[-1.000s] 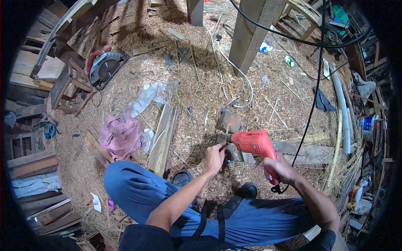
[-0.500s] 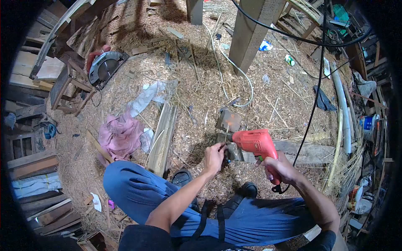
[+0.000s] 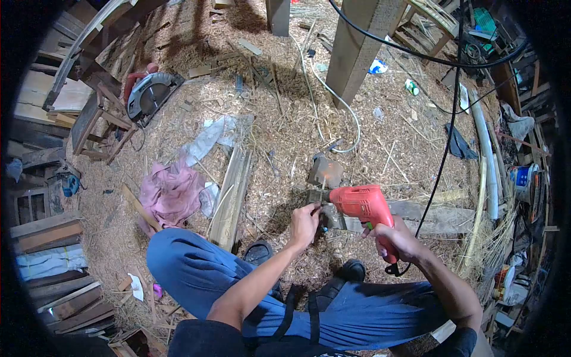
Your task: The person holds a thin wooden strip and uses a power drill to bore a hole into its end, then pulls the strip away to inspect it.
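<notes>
My right hand (image 3: 399, 241) is wrapped round the handle of a red power drill (image 3: 364, 202), which points left with its black cord trailing from the base. At the drill's front end my left hand (image 3: 305, 225) is closed, thumb and fingertips pinched on a thin rod (image 3: 323, 191) that stands nearly upright in this view. What the rod is, and whether the drill touches it, is too small to tell. Just beyond lies a brownish block (image 3: 326, 171) with an orange spot on it. Beneath the drill a weathered plank (image 3: 437, 218) stretches to the right.
Wood shavings cover the floor. A circular saw (image 3: 151, 98) rests at the upper left. Pink cloth (image 3: 171, 196) and a plank (image 3: 231, 199) lie to my left. A wooden post (image 3: 358, 53) stands ahead, near a pale cable (image 3: 351, 113). A black cord (image 3: 447, 140) hangs at the right.
Almost nothing differs. Both hands and the drill keep their places, with only a very slight shift of the view.
</notes>
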`<action>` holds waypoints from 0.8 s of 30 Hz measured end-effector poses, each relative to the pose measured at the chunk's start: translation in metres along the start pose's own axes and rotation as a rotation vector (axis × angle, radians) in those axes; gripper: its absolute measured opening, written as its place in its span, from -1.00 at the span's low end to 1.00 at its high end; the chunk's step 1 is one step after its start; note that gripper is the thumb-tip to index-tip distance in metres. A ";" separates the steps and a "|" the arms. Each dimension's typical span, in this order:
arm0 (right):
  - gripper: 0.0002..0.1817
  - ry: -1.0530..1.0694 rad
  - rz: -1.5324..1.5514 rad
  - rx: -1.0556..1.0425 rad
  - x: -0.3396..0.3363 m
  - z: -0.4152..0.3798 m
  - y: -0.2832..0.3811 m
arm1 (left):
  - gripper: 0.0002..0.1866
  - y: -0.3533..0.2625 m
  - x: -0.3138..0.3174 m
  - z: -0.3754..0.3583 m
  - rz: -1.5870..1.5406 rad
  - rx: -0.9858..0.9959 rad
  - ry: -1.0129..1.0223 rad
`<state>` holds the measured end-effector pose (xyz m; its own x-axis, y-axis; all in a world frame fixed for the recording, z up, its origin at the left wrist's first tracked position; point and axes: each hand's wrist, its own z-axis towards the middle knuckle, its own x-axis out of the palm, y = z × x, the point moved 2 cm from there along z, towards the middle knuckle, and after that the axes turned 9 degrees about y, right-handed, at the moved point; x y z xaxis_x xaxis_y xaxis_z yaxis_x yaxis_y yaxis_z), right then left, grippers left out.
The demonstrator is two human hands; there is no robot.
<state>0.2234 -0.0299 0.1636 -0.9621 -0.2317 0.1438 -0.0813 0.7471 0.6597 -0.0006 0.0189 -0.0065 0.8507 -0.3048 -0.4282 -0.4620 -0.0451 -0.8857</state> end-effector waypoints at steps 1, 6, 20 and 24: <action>-0.72 -0.005 -0.006 0.003 0.001 -0.001 0.001 | -0.77 0.000 0.000 0.000 -0.001 0.005 0.002; -0.72 -0.011 -0.008 0.025 0.003 -0.003 0.005 | -0.77 -0.002 0.001 0.001 -0.013 -0.003 0.008; -0.75 -0.082 -0.119 0.080 0.020 -0.003 0.035 | -0.86 -0.016 -0.009 0.002 -0.048 -0.075 0.021; -0.76 -0.118 -0.124 0.155 0.020 0.004 0.036 | -0.86 -0.018 -0.013 0.002 -0.079 -0.087 0.035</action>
<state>0.2003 -0.0053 0.1874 -0.9654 -0.2597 -0.0245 -0.2308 0.8064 0.5444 -0.0027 0.0252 0.0141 0.8769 -0.3295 -0.3498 -0.4151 -0.1525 -0.8969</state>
